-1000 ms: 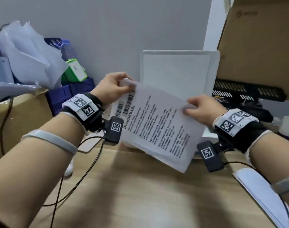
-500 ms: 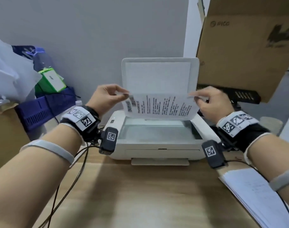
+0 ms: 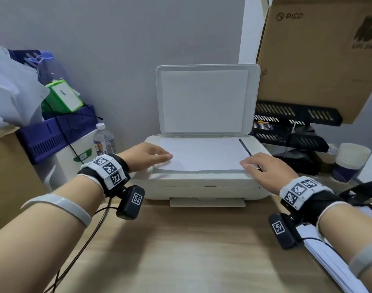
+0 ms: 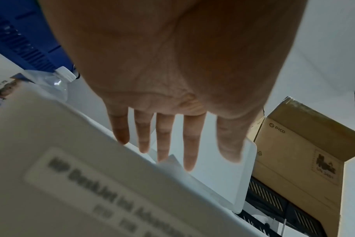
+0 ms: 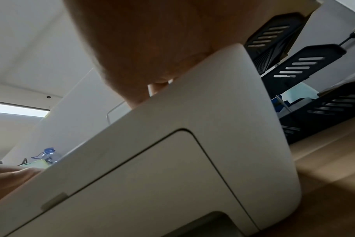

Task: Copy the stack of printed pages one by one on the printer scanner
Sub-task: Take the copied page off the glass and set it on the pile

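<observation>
One page (image 3: 202,154) lies blank side up on the glass of the printer (image 3: 204,187), scanner lid (image 3: 206,98) up behind it. Left hand (image 3: 147,156) and right hand (image 3: 263,171) rest flat on its near corners with fingers straight, each grip loose and pinching nothing. Judging by this, placing is about done; lid closing and copy start remain, and the stack of pages (image 3: 337,263) on the desk (image 3: 180,250), under the right forearm, waits.
</observation>
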### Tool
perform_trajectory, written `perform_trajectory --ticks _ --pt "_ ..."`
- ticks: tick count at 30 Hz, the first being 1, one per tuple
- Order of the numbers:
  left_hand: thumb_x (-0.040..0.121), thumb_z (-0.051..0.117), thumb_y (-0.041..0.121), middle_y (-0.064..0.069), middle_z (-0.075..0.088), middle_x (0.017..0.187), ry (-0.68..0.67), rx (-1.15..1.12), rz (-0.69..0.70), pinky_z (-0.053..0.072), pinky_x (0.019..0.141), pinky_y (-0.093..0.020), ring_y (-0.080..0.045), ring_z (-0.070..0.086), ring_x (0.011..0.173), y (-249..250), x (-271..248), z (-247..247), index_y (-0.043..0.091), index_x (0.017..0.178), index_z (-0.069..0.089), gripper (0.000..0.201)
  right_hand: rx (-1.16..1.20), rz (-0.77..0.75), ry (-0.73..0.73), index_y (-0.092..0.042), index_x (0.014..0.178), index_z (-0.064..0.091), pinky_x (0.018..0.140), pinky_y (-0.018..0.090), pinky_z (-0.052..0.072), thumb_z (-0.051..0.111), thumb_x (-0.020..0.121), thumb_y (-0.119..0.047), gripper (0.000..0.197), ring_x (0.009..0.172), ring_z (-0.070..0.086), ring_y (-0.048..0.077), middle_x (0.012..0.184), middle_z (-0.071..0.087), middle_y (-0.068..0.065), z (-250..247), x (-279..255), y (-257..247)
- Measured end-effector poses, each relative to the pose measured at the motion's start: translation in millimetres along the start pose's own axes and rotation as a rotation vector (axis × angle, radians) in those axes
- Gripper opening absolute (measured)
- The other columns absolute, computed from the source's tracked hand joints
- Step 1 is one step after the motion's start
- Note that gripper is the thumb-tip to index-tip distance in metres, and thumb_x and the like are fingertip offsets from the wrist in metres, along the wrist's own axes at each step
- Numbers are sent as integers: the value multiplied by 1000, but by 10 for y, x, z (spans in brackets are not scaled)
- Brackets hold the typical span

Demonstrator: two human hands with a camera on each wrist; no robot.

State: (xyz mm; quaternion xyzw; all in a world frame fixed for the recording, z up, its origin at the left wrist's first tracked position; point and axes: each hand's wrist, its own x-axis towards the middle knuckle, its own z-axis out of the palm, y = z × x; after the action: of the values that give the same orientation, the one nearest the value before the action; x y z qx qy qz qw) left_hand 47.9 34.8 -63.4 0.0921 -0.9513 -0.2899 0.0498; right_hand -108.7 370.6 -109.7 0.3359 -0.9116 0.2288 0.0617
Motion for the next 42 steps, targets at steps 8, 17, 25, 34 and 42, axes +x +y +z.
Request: perform_trajectory --ticks 8,17,25,34,42 --pt "92 62 41 7 51 144 -62 288 -65 34 97 -21 -12 49 130 54 -3 91 35 134 58 42 8 -26 144 -41 107 72 84 26 45 51 96 -44 23 102 57 4 114 62 -22 89 -50 102" --pt "90 66 44 8 52 145 -67 292 -84 33 98 -23 -14 48 132 30 9 36 38 131 61 42 31 -19 177 -44 102 74 86 33 49 52 94 -44 23 103 59 6 111 64 -23 124 -57 109" --pt "91 65 43 7 49 147 -60 315 -90 33 102 -24 -16 46 134 22 29 51 37 134 58 44 38 0 182 -46 102 74 84 30 48 53 94 -43 22 103 58 6 111 63 -24 113 -71 84" --pt "87 70 43 2 61 132 3 36 -90 46 105 -42 -16 60 117 139 275 -232 32 130 59 46 118 -30 159 -37 115 71 98 26 38 59 93 -42 25 118 53 9 123 59 -11 -87 56 -96" --pt "76 81 33 -10 53 141 415 -367 -167 50 101 -43 -26 58 119 356 1062 -639 25 151 33 89 127 -97 144 -34 125 66 107 27 32 60 95 -35 31 128 48 14 131 58 -3 -499 527 -659"
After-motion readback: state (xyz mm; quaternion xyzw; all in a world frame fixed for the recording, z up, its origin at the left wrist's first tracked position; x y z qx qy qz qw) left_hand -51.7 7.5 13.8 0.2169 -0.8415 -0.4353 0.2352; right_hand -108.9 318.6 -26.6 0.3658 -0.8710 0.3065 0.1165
